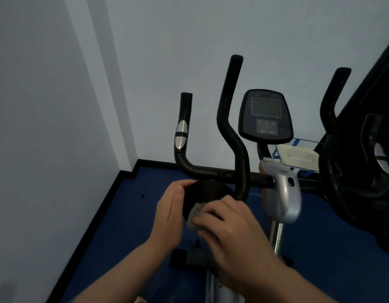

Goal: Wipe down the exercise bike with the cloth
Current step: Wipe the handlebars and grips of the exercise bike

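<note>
Bike [239, 149] is parked in the corner, and everything else can be placed off its console [265, 115]. Down and to the left of the console, a round black part [207, 193] is gripped at its left edge by the left hand [170, 212], fingers curled over the rim. Pretty sure it's the saddle but it's dark, so that can't be called for certain. Cloth [195, 214], a small grey wad, is pressed onto the near edge of that black part by the right hand [229, 224], fingers bent down over it, so most of the cloth is hidden under them. Both forearms are seen coming up from the bottom of the view.

Left of the console, two black handlebar arms [229, 119] are seen sticking up, the far left one with a silver sensor pad [181, 134] on it. Right under the console, a silver shroud [284, 193] is mounted on the post. Just right of the console, a white tray-like thing [297, 158] is seen, too blurry to say more. Further right, another dark machine [363, 167] is cut off by the frame. Below it all, blue floor [123, 226] is bordered by black trim along the pale wall.
</note>
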A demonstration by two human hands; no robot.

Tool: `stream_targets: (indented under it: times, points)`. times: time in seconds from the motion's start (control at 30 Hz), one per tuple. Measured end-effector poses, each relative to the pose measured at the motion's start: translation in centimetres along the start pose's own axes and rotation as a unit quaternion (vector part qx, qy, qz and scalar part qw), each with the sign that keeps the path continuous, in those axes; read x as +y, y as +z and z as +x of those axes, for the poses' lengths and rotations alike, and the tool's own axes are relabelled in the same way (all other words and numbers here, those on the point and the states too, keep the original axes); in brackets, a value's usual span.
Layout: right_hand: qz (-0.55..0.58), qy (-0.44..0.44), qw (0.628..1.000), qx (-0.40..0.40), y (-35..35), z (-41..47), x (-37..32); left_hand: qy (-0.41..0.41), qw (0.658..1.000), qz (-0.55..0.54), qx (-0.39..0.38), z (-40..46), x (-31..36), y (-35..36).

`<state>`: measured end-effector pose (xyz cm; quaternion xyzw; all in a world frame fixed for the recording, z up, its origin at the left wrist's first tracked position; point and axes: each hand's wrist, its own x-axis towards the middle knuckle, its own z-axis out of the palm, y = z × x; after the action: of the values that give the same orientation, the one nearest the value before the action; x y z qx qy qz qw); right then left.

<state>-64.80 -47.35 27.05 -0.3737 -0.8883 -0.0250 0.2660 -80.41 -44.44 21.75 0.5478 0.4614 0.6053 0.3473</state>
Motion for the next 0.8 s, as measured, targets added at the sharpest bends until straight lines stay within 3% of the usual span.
stream_targets:
  times: [0.07, 0.17, 0.27, 0.47, 0.63, 0.8]
  points:
    - [-0.013, -0.001, 1.0, 0.016, -0.9, 1.2, 0.6, 0.006, 1.0, 0.006, -0.003, 0.3, 0.0, -0.1]
    - [-0.003, 0.086, 0.994, 0.068, -0.8, 3.1, 1.1, 0.009, 1.0, -0.008, 0.008, 0.3, 0.0, 0.4]
    - [0.026, 0.133, 0.988, 0.073, 0.1, 1.9, 0.9, 0.001, 1.0, -0.015, 0.016, 0.2, 0.0, 0.6]
    - [0.028, 0.079, 0.995, 0.045, -0.7, 0.3, 0.8, 0.001, 1.0, -0.002, -0.019, 0.3, 0.3, -0.2]
    - [-0.015, 0.127, 0.989, 0.071, 0.0, 2.8, 0.3, -0.003, 1.0, -0.002, 0.006, 0.0, 0.2, 0.6]
    - [-0.02, 0.075, 0.997, 0.007, -0.7, 0.4, -0.1, -0.006, 1.0, 0.007, -0.011, 0.1, 0.2, 0.0]
